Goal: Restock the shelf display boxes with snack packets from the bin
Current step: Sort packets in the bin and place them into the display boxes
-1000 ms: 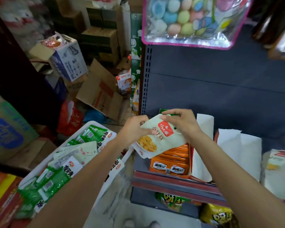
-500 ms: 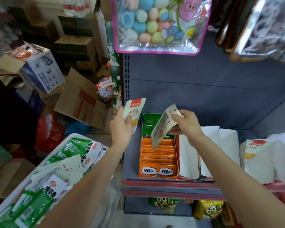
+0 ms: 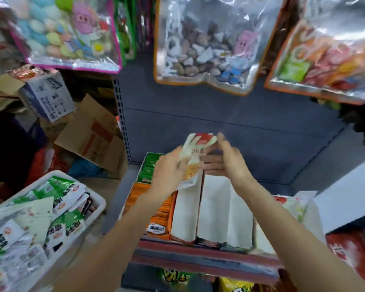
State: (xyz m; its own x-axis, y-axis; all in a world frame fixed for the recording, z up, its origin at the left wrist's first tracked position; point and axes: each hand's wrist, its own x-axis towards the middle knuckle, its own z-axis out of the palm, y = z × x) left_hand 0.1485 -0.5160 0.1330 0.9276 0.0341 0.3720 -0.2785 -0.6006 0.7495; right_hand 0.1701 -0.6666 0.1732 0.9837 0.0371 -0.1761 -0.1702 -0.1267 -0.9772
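White bin [image 3: 97, 199] at far left, on the floor side of the shelf: it holds a loose heap of green-and-white and cream snack packets [image 3: 51, 211] — ample stock remains.

Next rightward, on the shelf: the orange display box [image 3: 156, 218], filled with orange packets at the front and green at the back. Adjoining it on the right, a white display box [image 3: 187, 216] with bare walls showing; a second white display box [image 3: 224, 211] beside that also appears unfilled.

Left hand [image 3: 169, 171] grips a cream packet [image 3: 195, 157] by its lower left part, fingers curled round it. The packet stands roughly upright above the rear of the first white box, red label uppermost. Right hand [image 3: 226, 159] meets the packet's right edge and top; motion blur prevents confirming whether it pinches the packet or merely steadies it with near-straight fingers.

Both forearms reach forward and converge over the boxes, wrists raised.

Recommendation for the step in hand — square the packet upright, label facing front, and lower it against the back wall of the white box so later packets stack in front without slumping.
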